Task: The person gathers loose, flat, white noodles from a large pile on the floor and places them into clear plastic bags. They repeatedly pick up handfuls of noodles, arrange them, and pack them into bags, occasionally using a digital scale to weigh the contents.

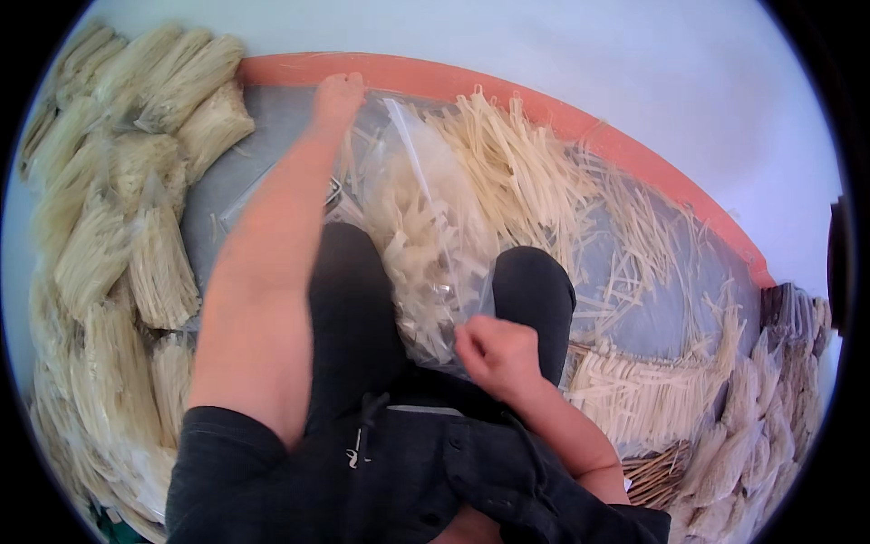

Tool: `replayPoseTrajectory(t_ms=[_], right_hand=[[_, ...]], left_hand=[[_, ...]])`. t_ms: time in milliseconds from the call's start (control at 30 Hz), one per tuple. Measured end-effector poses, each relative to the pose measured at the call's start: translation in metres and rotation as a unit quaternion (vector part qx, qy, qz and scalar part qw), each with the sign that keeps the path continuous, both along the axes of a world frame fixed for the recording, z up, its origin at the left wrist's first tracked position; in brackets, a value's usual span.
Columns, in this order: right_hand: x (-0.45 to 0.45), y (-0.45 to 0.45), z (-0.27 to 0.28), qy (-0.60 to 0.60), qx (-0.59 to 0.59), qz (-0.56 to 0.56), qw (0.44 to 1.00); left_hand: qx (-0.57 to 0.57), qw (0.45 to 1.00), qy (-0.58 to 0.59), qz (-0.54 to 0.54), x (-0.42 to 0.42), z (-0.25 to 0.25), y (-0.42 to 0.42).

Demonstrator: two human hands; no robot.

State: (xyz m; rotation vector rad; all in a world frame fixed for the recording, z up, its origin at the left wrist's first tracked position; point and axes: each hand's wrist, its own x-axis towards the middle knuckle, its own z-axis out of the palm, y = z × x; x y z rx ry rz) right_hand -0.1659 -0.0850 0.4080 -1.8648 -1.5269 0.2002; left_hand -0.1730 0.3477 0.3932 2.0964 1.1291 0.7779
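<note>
A clear plastic bag (435, 224) of pale, dried flat strips, likely noodles, lies between my knees. My right hand (501, 355) is curled closed at the bag's near right edge, with the film gathered at its fingers. Stretched far forward, my left hand (340, 98) is at the red band low on the wall, close to the bag's far left corner. Its fingertips are hard to make out, so I cannot tell whether it grips the film. Against the bag's right side lies a loose heap of long pale strips (516, 170).
Bagged bundles of strips (163, 265) are piled high at left. More bundles (744, 415) stack at right, beside a row of folded strips (646, 394) and thin brown sticks (656, 472). Scattered strips (632, 272) litter the grey floor (618, 228) before the red-banded wall (544, 112).
</note>
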Motion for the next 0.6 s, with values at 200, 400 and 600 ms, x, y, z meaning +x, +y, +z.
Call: replayPoseTrajectory(t_ms=[200, 400, 600], right_hand=[[0.015, 0.007, 0.010, 0.040, -0.027, -0.061, 0.997], [0.015, 0.040, 0.029, -0.041, -0.148, -0.048, 0.987], [0.023, 0.092, 0.009, -0.174, -0.238, -0.084, 0.952]], left_hand=[[-0.250, 0.900, 0.276, -0.225, -0.019, 0.033, -0.150], [-0.374, 0.895, 0.131, -0.204, -0.028, 0.007, -0.154], [-0.367, 0.898, 0.087, -0.228, -0.023, 0.003, -0.162]])
